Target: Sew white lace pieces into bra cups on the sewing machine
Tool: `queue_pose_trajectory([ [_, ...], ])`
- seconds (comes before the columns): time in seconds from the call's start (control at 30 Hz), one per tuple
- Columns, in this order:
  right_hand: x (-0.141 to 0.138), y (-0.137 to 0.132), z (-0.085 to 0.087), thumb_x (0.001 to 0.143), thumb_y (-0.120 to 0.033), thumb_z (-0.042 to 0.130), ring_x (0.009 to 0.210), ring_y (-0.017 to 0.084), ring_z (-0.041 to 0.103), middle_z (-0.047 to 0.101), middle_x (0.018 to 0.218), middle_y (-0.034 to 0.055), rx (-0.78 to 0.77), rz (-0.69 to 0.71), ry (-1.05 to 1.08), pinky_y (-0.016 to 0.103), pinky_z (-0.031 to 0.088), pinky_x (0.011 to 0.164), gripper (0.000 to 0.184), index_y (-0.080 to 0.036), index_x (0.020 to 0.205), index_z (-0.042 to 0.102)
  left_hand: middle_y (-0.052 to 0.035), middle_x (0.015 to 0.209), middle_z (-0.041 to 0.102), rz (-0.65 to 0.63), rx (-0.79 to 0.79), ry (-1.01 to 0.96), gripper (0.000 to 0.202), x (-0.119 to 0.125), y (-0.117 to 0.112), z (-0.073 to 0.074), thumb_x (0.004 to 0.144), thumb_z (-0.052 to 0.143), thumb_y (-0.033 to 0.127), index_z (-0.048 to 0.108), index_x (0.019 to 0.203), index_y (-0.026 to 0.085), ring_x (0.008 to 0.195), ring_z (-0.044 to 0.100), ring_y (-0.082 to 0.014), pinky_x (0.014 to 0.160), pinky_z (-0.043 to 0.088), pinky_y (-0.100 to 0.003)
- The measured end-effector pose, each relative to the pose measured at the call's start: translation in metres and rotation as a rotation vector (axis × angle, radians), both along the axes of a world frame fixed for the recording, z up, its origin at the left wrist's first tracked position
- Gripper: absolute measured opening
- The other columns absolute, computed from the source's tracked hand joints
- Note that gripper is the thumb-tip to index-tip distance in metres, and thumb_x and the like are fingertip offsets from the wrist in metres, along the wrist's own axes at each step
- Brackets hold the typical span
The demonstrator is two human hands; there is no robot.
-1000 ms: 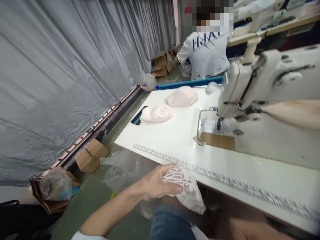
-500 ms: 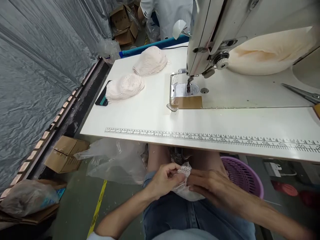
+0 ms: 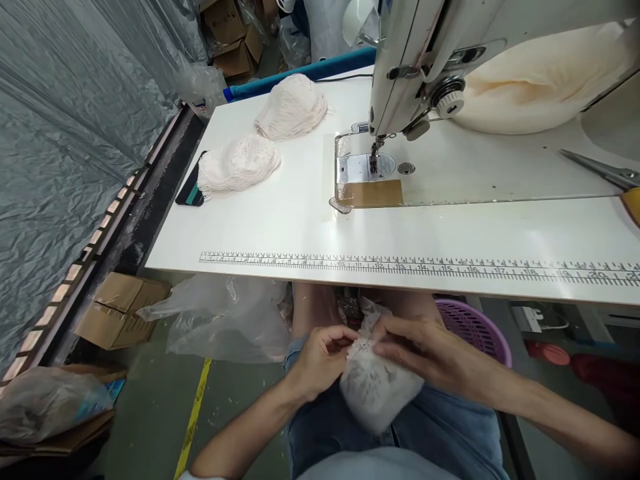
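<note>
Over my lap, both hands hold a white lace fabric piece (image 3: 383, 390), cup-shaped and hanging down between them. My left hand (image 3: 323, 360) pinches its left edge with thumb and fingers. On the other side, the thumb and fingers of my right hand (image 3: 413, 343) close on the upper right edge. A strip of the fabric sticks up between the hands. Two pale pink lace bra cups (image 3: 293, 110) lie on the white table (image 3: 280, 230), left of the sewing machine (image 3: 395, 73). The nearer one partly covers a dark object with a green stripe.
Scissors (image 3: 600, 170) lie at the table's right. A cream fabric bundle (image 3: 535, 83) sits behind the machine arm. Below are a purple basket (image 3: 473, 333), a clear plastic bag (image 3: 230, 323) and a cardboard box (image 3: 123, 310). A printed ruler runs along the front edge.
The lace piece has been turned and opened out, so more of its patterned face shows and it hangs lower. My right hand has shifted slightly up. The view has tilted a little downward.
</note>
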State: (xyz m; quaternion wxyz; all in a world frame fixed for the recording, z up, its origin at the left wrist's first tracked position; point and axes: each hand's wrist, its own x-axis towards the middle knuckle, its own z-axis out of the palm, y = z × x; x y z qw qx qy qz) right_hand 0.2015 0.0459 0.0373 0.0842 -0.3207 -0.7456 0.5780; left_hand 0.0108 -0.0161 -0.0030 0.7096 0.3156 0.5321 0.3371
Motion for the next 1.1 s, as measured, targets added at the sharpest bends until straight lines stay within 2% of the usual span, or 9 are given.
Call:
queue_pose_trajectory([
  [0.13, 0.0, -0.005, -0.022, 0.094, -0.04, 0.04, 0.066, 0.015, 0.054, 0.058, 0.074, -0.0003, 0.064, -0.016, -0.081, 0.025, 0.036, 0.056, 0.022, -0.023, 0.088, 0.054, -0.0035, 0.075, 0.069, 0.06, -0.072, -0.054, 0.036, -0.001, -0.004, 0.004, 0.062, 0.078, 0.045, 0.072, 0.079, 0.013, 0.068, 0.057, -0.0096, 0.066, 0.042, -0.02],
  [0.3, -0.001, -0.005, -0.018, 0.095, -0.038, 0.039, 0.061, 0.014, 0.05, 0.054, 0.069, -0.0017, 0.086, -0.013, -0.075, 0.025, 0.033, 0.054, 0.019, -0.024, 0.089, 0.051, -0.0028, 0.069, 0.069, 0.122, -0.121, -0.06, 0.036, -0.003, -0.005, 0.003, 0.059, 0.081, 0.043, 0.074, 0.078, 0.014, 0.062, 0.056, -0.0084, 0.062, 0.042, -0.019],
  [0.53, -0.004, -0.001, -0.021, 0.096, -0.042, 0.036, 0.055, 0.012, 0.044, 0.051, 0.067, -0.0024, -0.048, 0.031, -0.034, 0.023, 0.026, 0.049, 0.026, -0.022, 0.089, 0.052, -0.0035, 0.075, 0.07, 0.064, -0.09, -0.037, 0.034, -0.009, -0.008, 0.009, 0.068, 0.075, 0.044, 0.075, 0.086, 0.015, 0.069, 0.057, -0.0101, 0.066, 0.043, -0.019],
  [0.67, -0.007, -0.001, -0.018, 0.095, -0.04, 0.037, 0.055, 0.012, 0.045, 0.051, 0.065, -0.0027, -0.01, 0.053, -0.071, 0.024, 0.027, 0.051, 0.025, -0.021, 0.088, 0.053, -0.0045, 0.075, 0.07, 0.008, -0.078, -0.022, 0.033, -0.01, -0.009, 0.01, 0.07, 0.074, 0.041, 0.073, 0.088, 0.013, 0.069, 0.058, -0.011, 0.067, 0.044, -0.021],
  [0.8, -0.006, -0.002, -0.018, 0.094, -0.042, 0.039, 0.055, 0.014, 0.047, 0.052, 0.063, -0.0026, 0.059, 0.06, -0.137, 0.025, 0.029, 0.052, 0.023, -0.022, 0.092, 0.052, -0.0034, 0.07, 0.067, 0.038, -0.066, 0.048, 0.031, -0.01, -0.008, 0.009, 0.065, 0.079, 0.037, 0.068, 0.076, 0.011, 0.063, 0.056, -0.0094, 0.063, 0.043, -0.02],
  [0.87, -0.002, -0.001, -0.02, 0.091, -0.045, 0.045, 0.064, 0.016, 0.053, 0.058, 0.075, 0.0, 0.065, 0.046, -0.139, 0.026, 0.035, 0.056, 0.024, -0.024, 0.1, 0.051, -0.0016, 0.067, 0.064, 0.039, -0.064, 0.054, 0.032, -0.013, -0.007, 0.011, 0.065, 0.078, 0.039, 0.064, 0.071, 0.011, 0.061, 0.054, -0.0077, 0.06, 0.041, -0.018],
  [0.93, 0.0, 0.002, -0.023, 0.088, -0.046, 0.051, 0.084, 0.02, 0.057, 0.06, 0.098, 0.0045, 0.059, 0.028, -0.083, 0.029, 0.042, 0.067, 0.031, -0.025, 0.11, 0.049, -0.0001, 0.065, 0.062, 0.008, -0.087, 0.036, 0.035, -0.017, -0.005, 0.013, 0.063, 0.079, 0.04, 0.062, 0.07, 0.011, 0.059, 0.053, -0.0067, 0.058, 0.04, -0.017],
  [1.0, 0.0, 0.006, -0.026, 0.084, -0.047, 0.057, 0.105, 0.024, 0.053, 0.053, 0.119, 0.0083, 0.056, 0.044, -0.002, 0.033, 0.044, 0.08, 0.044, -0.027, 0.121, 0.045, 0.0009, 0.063, 0.061, -0.038, -0.124, 0.03, 0.037, -0.02, -0.005, 0.016, 0.061, 0.08, 0.042, 0.061, 0.071, 0.011, 0.056, 0.051, -0.006, 0.056, 0.038, -0.017],
  [1.1, -0.005, 0.012, -0.027, 0.077, -0.051, 0.064, 0.115, 0.027, 0.045, 0.049, 0.125, 0.0095, 0.007, 0.165, 0.046, 0.038, 0.041, 0.09, 0.059, -0.027, 0.127, 0.045, 0.0013, 0.061, 0.061, -0.084, -0.142, 0.039, 0.04, -0.024, -0.005, 0.017, 0.06, 0.08, 0.043, 0.062, 0.076, 0.011, 0.054, 0.049, -0.0054, 0.054, 0.036, -0.017],
])
